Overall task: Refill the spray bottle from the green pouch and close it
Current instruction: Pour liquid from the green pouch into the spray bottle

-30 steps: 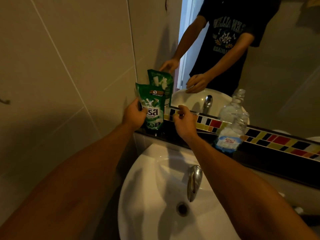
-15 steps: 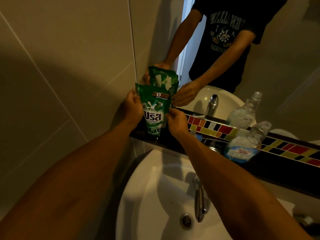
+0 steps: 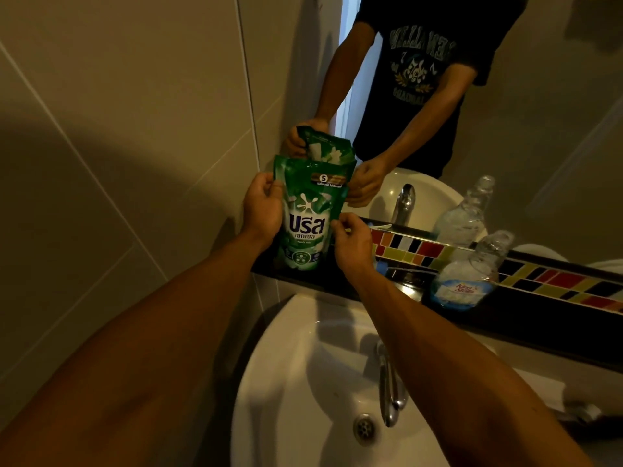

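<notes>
The green pouch (image 3: pixel 308 214) stands upright on the dark ledge (image 3: pixel 526 315) behind the sink, in the corner by the wall. My left hand (image 3: pixel 261 207) grips its left edge near the top. My right hand (image 3: pixel 350 244) pinches the pouch's right edge lower down. The clear spray bottle (image 3: pixel 468 274), with no sprayer head on its open neck, stands on the ledge to the right, apart from both hands. It holds clear liquid and carries a white-and-blue label.
A white sink (image 3: pixel 303 382) with a chrome tap (image 3: pixel 387 389) and drain (image 3: pixel 364 428) lies below my arms. A mirror (image 3: pixel 556 146) above a strip of coloured tiles (image 3: pixel 556 281) reflects the person, pouch and bottle. A tiled wall (image 3: pixel 118 146) closes the left side.
My right hand has moved left from beside the pouch onto its right edge. My left hand has slid up the pouch's left edge. The camera has come closer.
</notes>
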Demonstrator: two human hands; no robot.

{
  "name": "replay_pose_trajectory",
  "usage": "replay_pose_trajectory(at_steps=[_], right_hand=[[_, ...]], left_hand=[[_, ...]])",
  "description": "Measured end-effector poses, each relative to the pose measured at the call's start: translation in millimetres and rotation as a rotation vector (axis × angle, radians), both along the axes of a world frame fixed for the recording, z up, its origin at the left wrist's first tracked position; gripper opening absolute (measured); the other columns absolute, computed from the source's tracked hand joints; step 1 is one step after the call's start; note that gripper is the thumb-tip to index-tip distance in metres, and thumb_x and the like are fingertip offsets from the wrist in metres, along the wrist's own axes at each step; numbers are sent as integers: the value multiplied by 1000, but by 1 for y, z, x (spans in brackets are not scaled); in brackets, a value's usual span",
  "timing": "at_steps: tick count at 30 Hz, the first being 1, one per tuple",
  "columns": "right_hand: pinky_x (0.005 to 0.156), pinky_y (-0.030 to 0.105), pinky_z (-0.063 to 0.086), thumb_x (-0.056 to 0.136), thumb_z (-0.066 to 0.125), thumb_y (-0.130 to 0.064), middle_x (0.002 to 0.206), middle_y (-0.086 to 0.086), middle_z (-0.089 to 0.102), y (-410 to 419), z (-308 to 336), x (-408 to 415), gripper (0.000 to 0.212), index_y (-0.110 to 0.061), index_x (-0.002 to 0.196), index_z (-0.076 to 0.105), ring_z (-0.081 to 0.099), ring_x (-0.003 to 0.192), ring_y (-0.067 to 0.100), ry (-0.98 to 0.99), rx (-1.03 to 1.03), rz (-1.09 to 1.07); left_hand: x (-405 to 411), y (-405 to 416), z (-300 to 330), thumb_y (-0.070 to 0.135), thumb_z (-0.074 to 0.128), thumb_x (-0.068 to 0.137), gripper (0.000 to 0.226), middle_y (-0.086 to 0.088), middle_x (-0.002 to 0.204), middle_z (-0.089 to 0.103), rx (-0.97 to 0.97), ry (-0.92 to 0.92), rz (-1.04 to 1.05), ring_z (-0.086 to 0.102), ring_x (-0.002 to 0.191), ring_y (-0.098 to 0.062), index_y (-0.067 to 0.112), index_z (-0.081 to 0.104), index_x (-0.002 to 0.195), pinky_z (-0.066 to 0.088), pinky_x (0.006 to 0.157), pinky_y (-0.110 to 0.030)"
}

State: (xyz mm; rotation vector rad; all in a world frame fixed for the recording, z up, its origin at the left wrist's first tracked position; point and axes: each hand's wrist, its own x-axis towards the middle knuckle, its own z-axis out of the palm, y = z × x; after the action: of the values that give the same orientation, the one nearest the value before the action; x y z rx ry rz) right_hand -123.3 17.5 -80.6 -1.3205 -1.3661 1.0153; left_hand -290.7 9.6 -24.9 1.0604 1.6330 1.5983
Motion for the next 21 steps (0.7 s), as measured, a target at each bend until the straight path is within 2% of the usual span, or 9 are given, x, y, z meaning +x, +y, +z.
replay_pose_trajectory(at_steps=[2,4,7,9,12,15,16,18,21], right_hand=[[71,21,53,105,54,-11,88,2,66,-8,9,9,12,-5,99,63,62,80,10,38,13,-12],[77,28,58,104,55,-11,93,6,69,-18,18,19,13,-2,101,64,66,86,16,73,17,-30],[85,39,61,104,55,-13,99,12,71,-35,29,38,12,-7,100,64,69,96,24,119,2,-65],[90,50,61,104,55,-15,103,14,72,-47,34,53,10,-11,99,63,70,101,31,175,-4,-85],[90,53,61,105,53,-11,103,13,71,-67,47,81,12,-16,98,62,70,104,34,226,6,-126],[85,59,61,105,54,-12,103,17,71,-82,53,108,13,-17,96,62,70,104,39,243,20,-166],[83,62,61,104,55,-13,104,21,71,-84,53,117,10,-15,97,62,70,104,41,247,22,-180],[82,63,61,104,55,-13,108,22,70,-90,55,134,7,-10,102,60,70,104,41,274,9,-197],[85,60,61,105,53,-13,111,17,70,-97,59,154,8,-11,109,60,71,106,36,304,6,-212]], left_hand=[[8,-6,13,21,48,101,14,-17,100,70,7,-12,-32,68,85,-31,24,58,93,56,68,-43],[17,-10,24,22,49,101,12,-12,98,71,24,8,-60,69,87,-27,20,61,98,58,73,-42],[37,-16,43,20,51,101,13,-4,96,69,60,30,-120,68,89,-22,25,61,94,57,78,-39],[52,-21,53,17,51,100,13,-7,98,68,88,51,-191,66,90,-23,23,60,93,56,79,-40],[77,-25,63,17,52,100,9,-9,101,69,96,51,-298,66,91,-23,18,61,100,57,77,-39],[105,-29,74,11,52,102,9,-2,93,66,111,67,-361,63,83,-14,15,60,100,53,68,-22],[114,-29,76,10,52,102,8,-4,94,66,119,78,-375,62,83,-14,14,59,101,53,68,-20],[132,-32,81,14,53,101,9,-15,102,68,106,71,-416,64,88,-21,17,60,99,55,71,-29],[159,-39,88,15,53,102,12,-19,110,69,83,46,-447,68,91,-29,22,61,95,58,78,-44]])
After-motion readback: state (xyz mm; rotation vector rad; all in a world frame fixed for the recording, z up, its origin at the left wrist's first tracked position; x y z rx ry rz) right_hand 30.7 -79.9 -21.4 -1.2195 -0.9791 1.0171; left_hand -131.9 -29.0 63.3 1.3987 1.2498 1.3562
